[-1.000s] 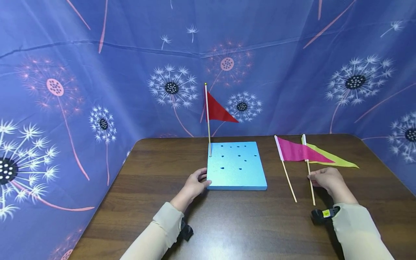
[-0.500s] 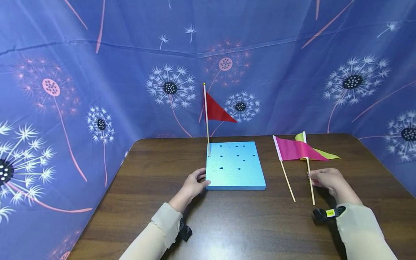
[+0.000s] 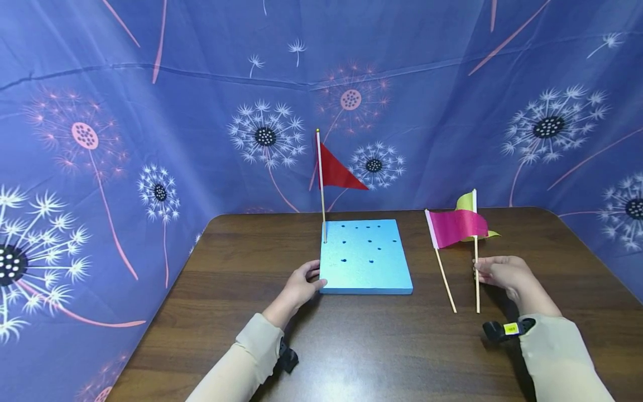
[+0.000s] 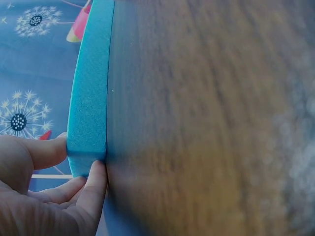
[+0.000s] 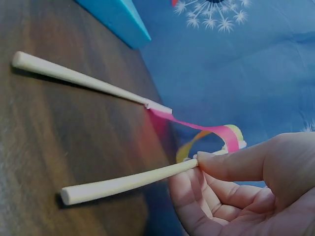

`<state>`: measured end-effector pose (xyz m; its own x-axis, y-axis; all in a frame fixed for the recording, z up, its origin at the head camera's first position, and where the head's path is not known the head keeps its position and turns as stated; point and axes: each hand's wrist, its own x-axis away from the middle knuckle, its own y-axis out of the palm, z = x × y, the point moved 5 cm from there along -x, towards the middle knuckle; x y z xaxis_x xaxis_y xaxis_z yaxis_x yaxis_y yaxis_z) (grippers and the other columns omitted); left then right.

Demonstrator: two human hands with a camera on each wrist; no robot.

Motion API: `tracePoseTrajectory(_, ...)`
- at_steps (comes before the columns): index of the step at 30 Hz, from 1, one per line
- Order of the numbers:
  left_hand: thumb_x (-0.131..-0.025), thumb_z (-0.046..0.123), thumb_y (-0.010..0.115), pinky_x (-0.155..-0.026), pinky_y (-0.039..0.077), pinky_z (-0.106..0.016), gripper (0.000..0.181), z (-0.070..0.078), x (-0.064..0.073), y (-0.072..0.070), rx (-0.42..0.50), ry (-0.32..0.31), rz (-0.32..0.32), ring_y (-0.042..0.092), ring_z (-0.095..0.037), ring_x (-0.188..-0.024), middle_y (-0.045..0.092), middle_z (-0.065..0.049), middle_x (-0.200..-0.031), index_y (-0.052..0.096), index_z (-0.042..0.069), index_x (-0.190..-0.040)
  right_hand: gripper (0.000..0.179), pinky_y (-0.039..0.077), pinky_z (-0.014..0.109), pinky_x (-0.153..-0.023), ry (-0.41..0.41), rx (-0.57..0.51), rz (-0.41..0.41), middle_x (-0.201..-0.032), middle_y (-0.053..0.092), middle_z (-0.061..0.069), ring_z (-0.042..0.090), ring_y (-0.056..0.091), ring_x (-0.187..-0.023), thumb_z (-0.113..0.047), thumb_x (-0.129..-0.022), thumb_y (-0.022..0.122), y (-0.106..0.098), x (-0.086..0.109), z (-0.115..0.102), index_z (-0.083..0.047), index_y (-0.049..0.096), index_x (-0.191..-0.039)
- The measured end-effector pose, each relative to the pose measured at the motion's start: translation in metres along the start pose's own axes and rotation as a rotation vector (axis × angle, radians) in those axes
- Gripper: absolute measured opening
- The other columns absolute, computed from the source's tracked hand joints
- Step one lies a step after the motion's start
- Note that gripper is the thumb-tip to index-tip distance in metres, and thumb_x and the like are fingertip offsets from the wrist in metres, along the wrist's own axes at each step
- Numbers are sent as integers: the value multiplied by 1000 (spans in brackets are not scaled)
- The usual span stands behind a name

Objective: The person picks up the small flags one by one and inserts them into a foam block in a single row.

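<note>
Right hand (image 3: 504,272) pinching the yellow flag (image 3: 465,202)!
Its cloth is curling beneath the pink flag (image 3: 454,228), left hand (image 3: 301,285) gripping the blue board (image 3: 363,277).

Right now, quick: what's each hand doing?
Left hand: holding the blue board at its left side.
Right hand: pinching the yellow flag by its stick.

The place looks booth-like, dandelion-print cloth (image 3: 206,123) screening a table (image 3: 392,346).

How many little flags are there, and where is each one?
3: the red flag stands in the blue board; the pink flag lies on the table, partly over the yellow flag, which the right hand pinches.
</note>
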<state>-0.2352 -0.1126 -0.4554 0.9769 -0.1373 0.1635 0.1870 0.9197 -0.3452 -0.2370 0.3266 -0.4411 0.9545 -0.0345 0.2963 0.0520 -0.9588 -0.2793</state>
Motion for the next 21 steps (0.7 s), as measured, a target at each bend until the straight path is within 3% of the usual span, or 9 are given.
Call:
tracePoseTrajectory(4,-91,6,65,-105,42,-46,53,0,1,0,3,-5,3,48,-34,-130,56,-19,-135,46,1,-140,23,57,21,-66,-14,-18,43,-74,64,-13,2,62,-66,-1,-95,54,-1,-1,-6,17,59,-108)
tracePoseTrajectory(7,-91,6,65,-105,42,-46,53,1,3,-1,7,-10,2,48,-34,-130,55,-19,-135,46,2,-140,12,57,21,-65,-23,-53,64,-73,64,-12,2,62,-64,-2,-94,56,0,0,-10,1,68,-92)
tracePoseTrajectory(10,-91,6,65,-104,43,-46,53,1,3,-1,11,-15,-3,47,-34,-130,55,-18,-136,46,2,-140,16,57,21,-65,-42,-72,98,-71,64,-11,2,62,-63,-3,-93,58,0,2,-15,-10,68,-83)
tracePoseTrajectory(16,-91,5,65,-101,47,-41,52,2,1,-1,14,-11,1,49,-34,-128,56,-19,-134,46,0,-139,9,57,21,-65,-85,-75,168,-70,63,-13,2,62,-63,-5,-93,60,3,4,-34,-8,66,-88)
tracePoseTrajectory(21,-91,5,65,-104,43,-43,53,1,1,0,26,-20,1,48,-34,-130,55,-18,-135,46,1,-140,24,56,19,-63,-143,-162,176,-69,63,-15,1,63,-63,-2,-93,59,7,6,-49,-20,65,-78)
